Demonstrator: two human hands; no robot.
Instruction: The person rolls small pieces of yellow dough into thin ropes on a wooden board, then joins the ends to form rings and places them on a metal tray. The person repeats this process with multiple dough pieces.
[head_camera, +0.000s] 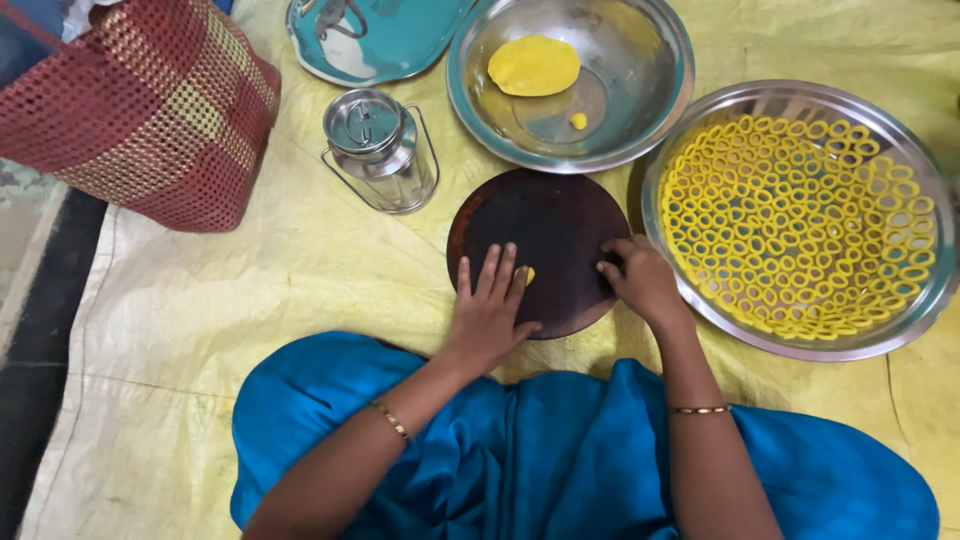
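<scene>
A round dark wooden board (545, 225) lies on the yellow sheet in front of my lap. My left hand (490, 305) lies flat on its near edge, fingers pressing a small piece of yellow dough (529, 274) that peeks out beside them. My right hand (640, 280) rests on the board's right edge, fingers curled, nothing visible in it. A steel bowl (640, 90) behind the board holds a yellow dough lump (533, 65) and a small bit of dough (578, 121). A wide steel plate (790, 340) to the right is filled with several yellow dough rings (800, 225).
A lidded steel can (380, 150) with a wire handle stands left of the board. A red and yellow woven basket (150, 110) sits at far left. A teal tray (375, 40) lies at the top. The yellow sheet (250, 290) covers the floor; my blue garment (560, 450) fills the foreground.
</scene>
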